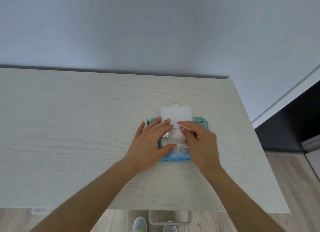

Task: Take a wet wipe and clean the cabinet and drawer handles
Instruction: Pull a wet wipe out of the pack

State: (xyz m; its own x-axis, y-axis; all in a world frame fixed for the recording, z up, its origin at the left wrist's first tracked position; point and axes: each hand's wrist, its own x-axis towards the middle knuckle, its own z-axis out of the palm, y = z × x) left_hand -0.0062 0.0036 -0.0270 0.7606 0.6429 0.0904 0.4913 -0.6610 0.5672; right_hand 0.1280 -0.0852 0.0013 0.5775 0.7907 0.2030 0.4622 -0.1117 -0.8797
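A blue wet-wipe pack lies on the pale wooden cabinet top, its white flip lid standing open. My left hand rests flat on the pack's left side, fingers straight, holding it down. My right hand lies over the right side and pinches the top of a white wipe that bulges from the opening. A grey drawer handle sticks out below the cabinet's front edge.
A blue-grey wall rises behind the cabinet. To the right are a white door frame and a dark opening. Wood-look floor and my light shoes show below the front edge.
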